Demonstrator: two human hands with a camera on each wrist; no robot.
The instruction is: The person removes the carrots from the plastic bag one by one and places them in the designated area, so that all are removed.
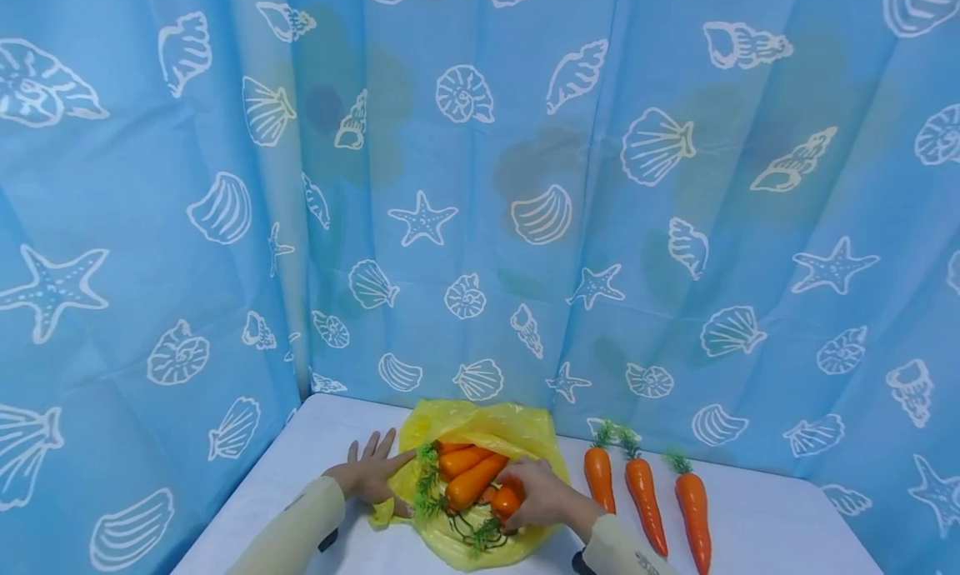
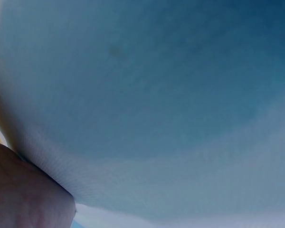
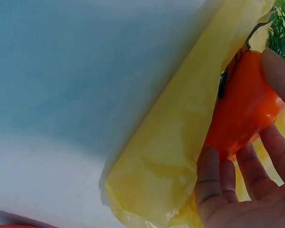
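Note:
A yellow plastic bag [image 1: 450, 550] lies on the table with its mouth toward me. Orange carrots [image 1: 474, 481] with green tops [image 1: 429, 483] show in the opening. My left hand [image 1: 369, 472] is at the bag's left edge, its visible fingers spread and extended, part of it behind the plastic. At the bag's right side my right hand [image 1: 542, 493] holds a rounded orange-red tomato [image 3: 247, 102], thumb on one side and curled fingers on the other. Dark thin stems [image 1: 463, 525] lie beside it. The left wrist view shows mostly a pale surface and part of the left hand [image 2: 28, 194].
Several carrots with green tops lie apart on the white table [image 1: 780, 525], right of the bag: a near one [image 1: 598, 475], a middle one [image 1: 645, 500] and a far-right one [image 1: 694, 512]. A blue shell-print curtain [image 1: 480, 333] hangs behind and at the left.

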